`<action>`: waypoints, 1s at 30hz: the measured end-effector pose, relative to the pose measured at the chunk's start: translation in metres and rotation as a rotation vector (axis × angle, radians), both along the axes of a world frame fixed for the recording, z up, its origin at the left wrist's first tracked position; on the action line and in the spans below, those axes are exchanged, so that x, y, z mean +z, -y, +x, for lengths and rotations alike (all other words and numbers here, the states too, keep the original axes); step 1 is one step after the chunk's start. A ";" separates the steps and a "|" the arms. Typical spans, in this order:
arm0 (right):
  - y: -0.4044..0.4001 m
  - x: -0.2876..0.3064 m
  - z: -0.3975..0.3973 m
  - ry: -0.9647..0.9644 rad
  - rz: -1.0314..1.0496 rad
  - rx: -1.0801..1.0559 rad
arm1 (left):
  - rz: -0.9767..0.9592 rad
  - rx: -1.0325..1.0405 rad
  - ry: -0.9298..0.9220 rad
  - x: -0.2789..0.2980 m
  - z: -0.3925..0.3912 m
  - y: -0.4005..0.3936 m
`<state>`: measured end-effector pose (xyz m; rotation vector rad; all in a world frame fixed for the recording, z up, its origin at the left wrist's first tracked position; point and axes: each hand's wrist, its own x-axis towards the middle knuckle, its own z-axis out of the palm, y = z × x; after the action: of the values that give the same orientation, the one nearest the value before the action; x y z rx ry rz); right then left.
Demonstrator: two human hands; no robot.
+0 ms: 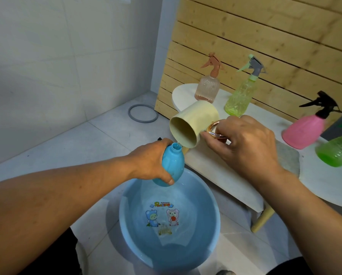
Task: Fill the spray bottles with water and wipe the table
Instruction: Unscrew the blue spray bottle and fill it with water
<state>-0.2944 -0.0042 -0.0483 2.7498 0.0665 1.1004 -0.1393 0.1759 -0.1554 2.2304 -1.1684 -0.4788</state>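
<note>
My left hand [150,161] grips an uncapped blue spray bottle [171,165] over a blue basin [211,231] holding water. My right hand [243,141] holds a cream cup [194,124] by its copper ring handle [213,128]. The cup is tipped on its side, mouth toward the bottle's opening, and a thin trickle of water runs from its rim into the neck. On the white table [225,173] stand a peach spray bottle [207,86], a yellow-green one [241,92], a pink one with a black head [307,128] and a green bottle [337,151].
A grey cloth [289,157] lies on the table behind my right wrist. A wooden slatted panel [265,36] backs the table. A grey ring [143,113] lies on the tiled floor by the wall. A small black object [159,139] peeks out above my left hand.
</note>
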 end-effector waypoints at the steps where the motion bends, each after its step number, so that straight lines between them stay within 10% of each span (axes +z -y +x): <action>1: 0.000 0.000 0.000 -0.003 -0.016 -0.001 | -0.004 0.000 -0.005 0.001 0.000 0.000; 9: -0.005 0.001 -0.002 0.015 -0.030 0.039 | -0.043 0.012 -0.047 0.004 0.000 0.001; 15: 0.002 -0.012 0.018 -0.116 0.924 -0.143 | -0.167 0.097 -0.202 0.007 0.001 0.002; 22: 0.038 -0.060 0.054 -0.604 1.518 -0.451 | -0.221 0.180 -0.277 0.003 0.002 0.008; 30: 0.061 -0.165 0.058 -1.023 1.162 -0.573 | -0.249 0.208 -0.263 0.005 0.001 0.016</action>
<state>-0.2362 -0.0652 -0.2137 3.4353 -1.5048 -0.7351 -0.1386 0.1596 -0.1501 1.9767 -0.8037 -0.4945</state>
